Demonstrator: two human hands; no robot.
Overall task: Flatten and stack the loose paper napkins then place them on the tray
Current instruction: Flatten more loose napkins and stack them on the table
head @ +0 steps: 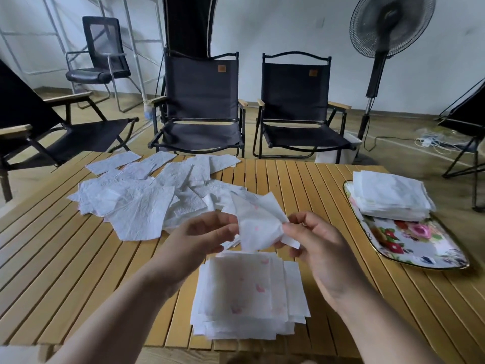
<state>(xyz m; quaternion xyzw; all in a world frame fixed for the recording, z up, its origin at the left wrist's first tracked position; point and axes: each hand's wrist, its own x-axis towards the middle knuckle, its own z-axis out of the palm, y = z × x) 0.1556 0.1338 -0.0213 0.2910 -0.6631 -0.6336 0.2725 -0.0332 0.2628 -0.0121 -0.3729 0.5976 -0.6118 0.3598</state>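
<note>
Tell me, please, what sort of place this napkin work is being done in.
Probably a plain indoor workroom or studio dressed with camping furniture: black folding camp chairs stand behind a slatted wooden table, a pedestal fan stands by the bare white wall, and loose cables lie on the floor.

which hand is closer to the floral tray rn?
Right. The right hand pinches the right edge of the held napkin, with the floral tray off to its right. The left hand pinches the opposite edge, farther from the tray.
</note>
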